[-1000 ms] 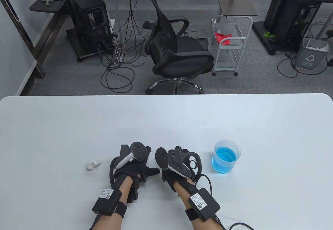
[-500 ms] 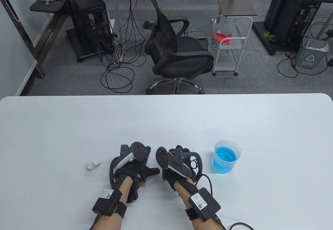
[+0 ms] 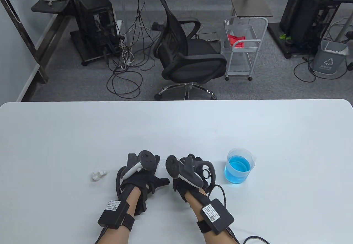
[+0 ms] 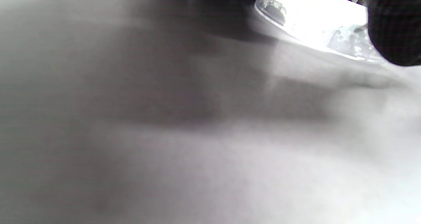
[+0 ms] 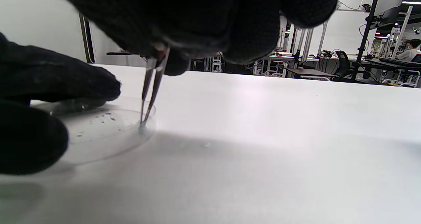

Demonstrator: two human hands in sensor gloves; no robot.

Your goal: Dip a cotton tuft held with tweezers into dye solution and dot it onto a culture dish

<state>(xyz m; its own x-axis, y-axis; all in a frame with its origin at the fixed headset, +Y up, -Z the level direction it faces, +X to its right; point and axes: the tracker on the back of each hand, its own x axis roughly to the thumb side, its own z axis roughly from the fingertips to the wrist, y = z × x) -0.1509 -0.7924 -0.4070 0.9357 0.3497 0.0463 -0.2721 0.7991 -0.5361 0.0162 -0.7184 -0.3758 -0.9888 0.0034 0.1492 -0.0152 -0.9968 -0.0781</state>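
In the right wrist view my right hand [image 5: 197, 23] pinches metal tweezers [image 5: 151, 89] that point straight down. A small wet cotton tuft [image 5: 142, 128] at their tips touches the clear culture dish [image 5: 98, 135] near its right edge, and small droplets dot the dish floor. My left hand [image 5: 49, 86] holds the dish at its left rim. In the table view both hands [image 3: 143, 172] [image 3: 190, 172] sit close together and hide most of the dish [image 3: 162, 161]. A clear beaker of blue dye [image 3: 238, 166] stands right of my right hand.
A small clump of white cotton [image 3: 98, 174] lies on the white table [image 3: 176, 128] left of my left hand. A cable [image 3: 220, 191] runs from my right wrist. An office chair [image 3: 187, 51] stands beyond the far table edge.
My right hand has shifted very slightly. Everything else stays in place.
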